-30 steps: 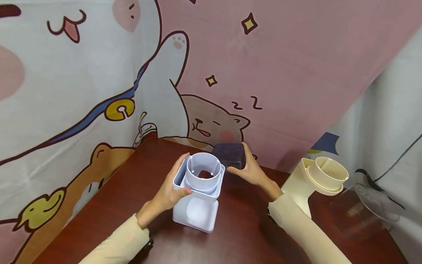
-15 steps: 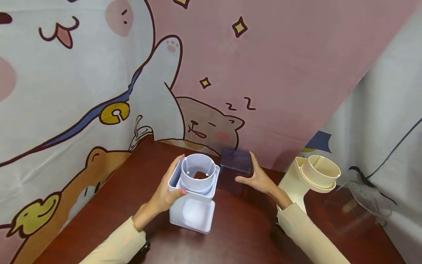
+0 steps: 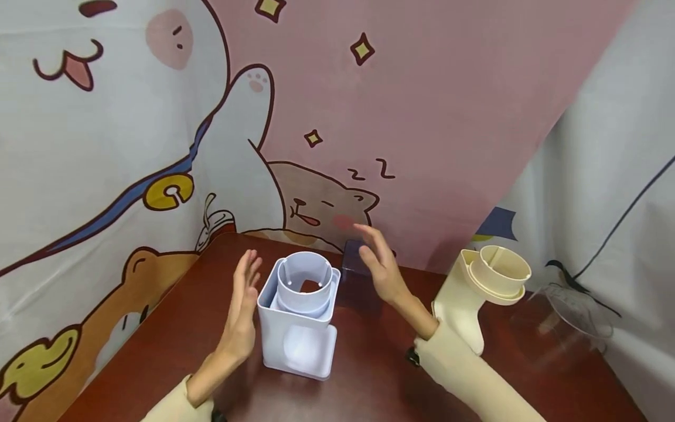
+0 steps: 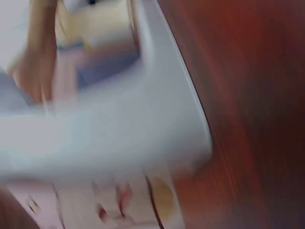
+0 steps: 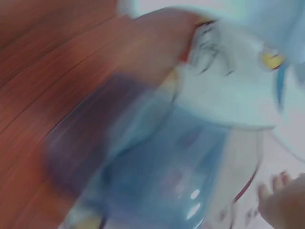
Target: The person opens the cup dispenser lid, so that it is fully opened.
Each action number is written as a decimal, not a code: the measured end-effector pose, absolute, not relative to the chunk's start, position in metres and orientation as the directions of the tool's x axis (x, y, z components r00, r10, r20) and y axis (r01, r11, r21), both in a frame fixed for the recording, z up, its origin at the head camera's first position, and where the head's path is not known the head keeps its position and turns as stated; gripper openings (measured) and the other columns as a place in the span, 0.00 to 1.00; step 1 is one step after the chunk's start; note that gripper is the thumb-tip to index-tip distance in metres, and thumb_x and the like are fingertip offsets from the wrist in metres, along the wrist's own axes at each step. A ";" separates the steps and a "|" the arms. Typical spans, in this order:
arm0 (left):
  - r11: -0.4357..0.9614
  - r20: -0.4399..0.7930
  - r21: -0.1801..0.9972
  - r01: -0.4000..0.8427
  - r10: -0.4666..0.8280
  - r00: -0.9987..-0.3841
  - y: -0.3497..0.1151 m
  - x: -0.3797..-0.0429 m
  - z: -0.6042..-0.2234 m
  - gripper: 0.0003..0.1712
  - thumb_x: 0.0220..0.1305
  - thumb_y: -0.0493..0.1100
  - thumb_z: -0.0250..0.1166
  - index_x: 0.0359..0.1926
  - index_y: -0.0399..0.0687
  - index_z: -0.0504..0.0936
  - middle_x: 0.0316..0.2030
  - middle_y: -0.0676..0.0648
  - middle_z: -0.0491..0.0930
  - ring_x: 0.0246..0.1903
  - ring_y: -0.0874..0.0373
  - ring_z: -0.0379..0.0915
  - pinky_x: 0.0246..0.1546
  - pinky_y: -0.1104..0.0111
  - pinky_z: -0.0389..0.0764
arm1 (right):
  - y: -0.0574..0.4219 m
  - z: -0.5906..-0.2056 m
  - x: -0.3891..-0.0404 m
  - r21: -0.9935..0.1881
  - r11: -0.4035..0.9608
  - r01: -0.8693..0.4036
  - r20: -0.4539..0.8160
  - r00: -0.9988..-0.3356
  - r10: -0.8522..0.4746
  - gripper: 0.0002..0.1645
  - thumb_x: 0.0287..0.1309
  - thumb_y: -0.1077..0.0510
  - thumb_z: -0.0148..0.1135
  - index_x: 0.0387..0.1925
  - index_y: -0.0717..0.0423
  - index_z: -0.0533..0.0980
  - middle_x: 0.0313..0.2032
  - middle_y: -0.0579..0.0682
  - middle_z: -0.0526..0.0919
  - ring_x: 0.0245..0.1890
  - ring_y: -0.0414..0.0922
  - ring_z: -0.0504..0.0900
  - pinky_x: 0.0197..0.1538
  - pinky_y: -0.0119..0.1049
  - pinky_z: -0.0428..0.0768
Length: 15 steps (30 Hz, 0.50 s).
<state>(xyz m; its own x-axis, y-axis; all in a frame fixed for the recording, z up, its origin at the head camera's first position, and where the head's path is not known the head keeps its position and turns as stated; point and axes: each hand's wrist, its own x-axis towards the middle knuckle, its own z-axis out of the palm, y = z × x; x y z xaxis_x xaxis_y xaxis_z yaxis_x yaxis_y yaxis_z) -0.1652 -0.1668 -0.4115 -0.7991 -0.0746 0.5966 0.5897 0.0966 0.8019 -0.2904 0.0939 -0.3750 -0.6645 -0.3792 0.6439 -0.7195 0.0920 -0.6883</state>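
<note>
A white plastic base with a round collar on top (image 3: 271, 334) stands upright mid-table in the head view. Blurred, its wall (image 4: 124, 124) fills much of the left wrist view. My left hand (image 3: 241, 319) is just left of this base, fingers extended, holding nothing; a narrow gap shows between them. Behind the base, by the backdrop, sits a dark see-through box (image 3: 354, 258), which looks bluish and smeared by motion in the right wrist view (image 5: 162, 162). My right hand (image 3: 385, 275) is raised in front of the box with fingers spread, and it partly hides the box's right side.
On the right stands a cream base of similar shape (image 3: 459, 302) with its own round collar. Farther right lies a clear round container (image 3: 569, 316). A printed cloth backdrop (image 3: 422, 117) borders the dark red tabletop (image 3: 200, 310); a dark cable (image 3: 612, 240) hangs at the right.
My left hand has let go of the white base and moved off to its left. My right hand has released the dark box and lifted away. The head view has shifted slightly.
</note>
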 end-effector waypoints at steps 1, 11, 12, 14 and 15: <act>0.085 0.551 0.834 0.545 -0.138 -0.823 -0.162 -0.155 -0.405 0.31 0.79 0.50 0.38 0.79 0.53 0.47 0.76 0.47 0.50 0.75 0.50 0.47 0.71 0.79 0.53 | 0.082 -0.369 -0.289 -0.728 0.046 -0.684 0.605 -0.673 -0.427 0.29 0.76 0.51 0.41 0.70 0.63 0.62 0.69 0.64 0.65 0.73 0.55 0.62 0.75 0.45 0.59; -0.074 0.125 0.988 0.133 -0.102 -0.987 -0.144 -0.068 -0.383 0.36 0.78 0.49 0.42 0.80 0.61 0.40 0.80 0.48 0.33 0.77 0.44 0.24 0.69 0.33 0.29 | 0.020 -0.362 -0.296 -0.957 -0.040 -0.286 0.233 -0.684 -0.691 0.47 0.74 0.30 0.26 0.77 0.60 0.52 0.77 0.57 0.55 0.78 0.53 0.51 0.79 0.49 0.47; -0.069 0.104 0.992 0.110 -0.080 -0.991 -0.144 -0.066 -0.386 0.36 0.79 0.49 0.41 0.80 0.60 0.39 0.80 0.48 0.31 0.77 0.44 0.22 0.68 0.32 0.27 | 0.018 -0.363 -0.296 -0.956 -0.034 -0.292 0.233 -0.678 -0.697 0.47 0.74 0.31 0.27 0.77 0.61 0.52 0.77 0.58 0.55 0.78 0.53 0.51 0.79 0.49 0.47; -0.061 0.080 0.995 0.083 -0.045 -0.996 -0.141 -0.066 -0.389 0.36 0.79 0.50 0.40 0.80 0.58 0.35 0.80 0.47 0.27 0.77 0.45 0.18 0.67 0.31 0.24 | 0.016 -0.363 -0.296 -0.951 -0.022 -0.310 0.236 -0.675 -0.699 0.45 0.75 0.33 0.27 0.76 0.61 0.53 0.76 0.57 0.57 0.78 0.53 0.52 0.79 0.50 0.47; -0.049 0.068 0.996 0.070 -0.036 -0.997 -0.140 -0.067 -0.388 0.37 0.79 0.51 0.40 0.80 0.58 0.34 0.80 0.47 0.26 0.77 0.45 0.17 0.68 0.32 0.24 | 0.015 -0.363 -0.296 -0.950 -0.012 -0.311 0.231 -0.679 -0.697 0.44 0.75 0.33 0.28 0.76 0.60 0.54 0.76 0.56 0.58 0.78 0.53 0.53 0.79 0.51 0.47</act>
